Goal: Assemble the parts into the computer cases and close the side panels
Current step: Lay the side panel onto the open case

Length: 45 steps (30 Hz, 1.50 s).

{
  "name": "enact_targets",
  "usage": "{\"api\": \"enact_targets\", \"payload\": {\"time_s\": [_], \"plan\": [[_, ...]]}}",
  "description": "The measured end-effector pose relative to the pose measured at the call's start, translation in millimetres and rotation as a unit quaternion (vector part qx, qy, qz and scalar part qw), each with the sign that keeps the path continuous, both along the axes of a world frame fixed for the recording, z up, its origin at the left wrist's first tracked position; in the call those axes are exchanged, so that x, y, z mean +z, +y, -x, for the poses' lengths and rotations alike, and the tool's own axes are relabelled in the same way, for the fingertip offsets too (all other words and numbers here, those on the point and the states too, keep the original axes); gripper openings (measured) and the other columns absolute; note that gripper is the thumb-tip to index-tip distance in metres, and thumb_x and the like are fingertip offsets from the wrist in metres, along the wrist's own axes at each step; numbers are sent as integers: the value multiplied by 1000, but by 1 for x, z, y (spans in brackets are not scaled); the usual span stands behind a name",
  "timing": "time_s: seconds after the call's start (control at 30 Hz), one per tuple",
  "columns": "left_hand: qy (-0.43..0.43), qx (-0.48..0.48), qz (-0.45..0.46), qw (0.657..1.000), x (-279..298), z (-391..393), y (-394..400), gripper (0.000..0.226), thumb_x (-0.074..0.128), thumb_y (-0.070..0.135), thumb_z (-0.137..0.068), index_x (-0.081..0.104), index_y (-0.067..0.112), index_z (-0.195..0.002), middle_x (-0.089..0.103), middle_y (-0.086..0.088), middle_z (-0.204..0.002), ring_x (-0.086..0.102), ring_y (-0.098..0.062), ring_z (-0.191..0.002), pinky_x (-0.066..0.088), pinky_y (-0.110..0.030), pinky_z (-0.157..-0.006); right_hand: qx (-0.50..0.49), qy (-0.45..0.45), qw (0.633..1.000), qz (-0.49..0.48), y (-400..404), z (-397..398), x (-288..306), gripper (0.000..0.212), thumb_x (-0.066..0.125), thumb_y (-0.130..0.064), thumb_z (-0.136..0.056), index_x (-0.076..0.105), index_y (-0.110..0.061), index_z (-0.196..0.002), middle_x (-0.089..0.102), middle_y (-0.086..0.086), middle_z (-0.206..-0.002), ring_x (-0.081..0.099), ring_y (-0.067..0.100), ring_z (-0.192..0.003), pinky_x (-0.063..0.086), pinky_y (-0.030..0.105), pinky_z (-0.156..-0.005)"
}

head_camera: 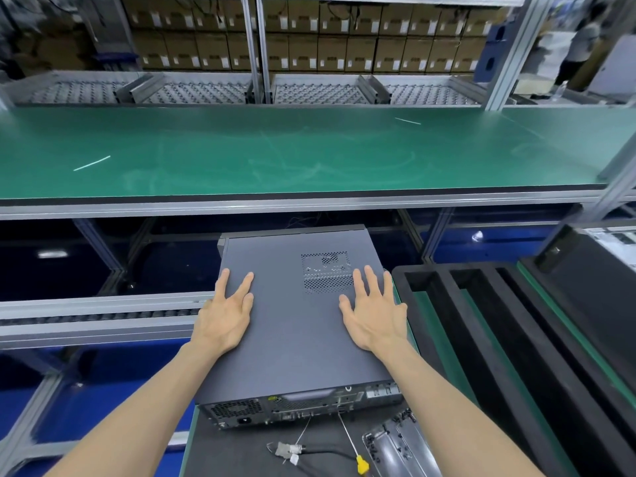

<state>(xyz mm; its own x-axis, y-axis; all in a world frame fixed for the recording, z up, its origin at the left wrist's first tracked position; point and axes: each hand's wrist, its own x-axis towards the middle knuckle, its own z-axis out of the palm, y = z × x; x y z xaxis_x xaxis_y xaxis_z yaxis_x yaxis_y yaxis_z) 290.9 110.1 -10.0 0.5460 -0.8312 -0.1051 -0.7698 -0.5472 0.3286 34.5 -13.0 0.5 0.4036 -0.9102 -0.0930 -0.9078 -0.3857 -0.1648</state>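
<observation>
On top of the computer case, both hands lie flat, palms down. Left hand presses the side panel near its left edge, fingers straight and spread. Right hand does the same near the right edge, fingertips just beside the vent grille. Neither grip holds anything, fingers wide and relaxed on the panel.

Panel sits on the case, covering it fully. Case lies flat on a dark bench mat, rear ports facing the camera, far end sticking out past the mat toward the roller conveyor.

Just behind the rear ports on the mat: a screwdriver with a yellow handle, a cable with connector, and a metal bracket part.

Right of the case, touching or just beside it: black foam tray with long slots. Beyond, a green bench, then shelves of cardboard boxes.
</observation>
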Motion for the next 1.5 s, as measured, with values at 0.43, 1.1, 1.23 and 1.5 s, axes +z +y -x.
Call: {"api": "enact_targets", "payload": {"time_s": [0.43,1.1,1.23,1.5], "plan": [[26,19,-29,999,8,6,-2,49,15,47,-106,13,53,-155,-17,-1,-166,61,-41,-101,48,-53,-94,306,50,950,22,41,16,0,97,5,-96,-77,-14,-43,-156,-25,-12,-164,-27,26,-151,-15,74,-110],[27,48,-7,998,-2,5,7,55,3,62,-95,8,62,-150,32,-14,-131,57,-34,-85,49,-51,-88,352,17,934,52,66,-49,-1,93,19,-84,-86,15,-27,-160,7,3,-168,-2,27,-155,0,69,-117],[21,42,-8,999,-4,3,7,53,4,59,-98,6,60,-151,36,-16,-131,49,-30,-82,49,-49,-84,405,29,913,45,68,-36,1,100,20,-90,-81,5,-31,-161,-6,0,-169,-13,23,-154,-5,69,-117],[26,63,-1,998,-3,7,8,48,10,60,-101,9,64,-148,27,-12,-138,45,-32,-80,44,-47,-81,400,16,915,55,68,-15,4,97,28,-90,-82,12,-34,-160,2,-9,-169,-6,13,-155,-2,67,-118]]}}
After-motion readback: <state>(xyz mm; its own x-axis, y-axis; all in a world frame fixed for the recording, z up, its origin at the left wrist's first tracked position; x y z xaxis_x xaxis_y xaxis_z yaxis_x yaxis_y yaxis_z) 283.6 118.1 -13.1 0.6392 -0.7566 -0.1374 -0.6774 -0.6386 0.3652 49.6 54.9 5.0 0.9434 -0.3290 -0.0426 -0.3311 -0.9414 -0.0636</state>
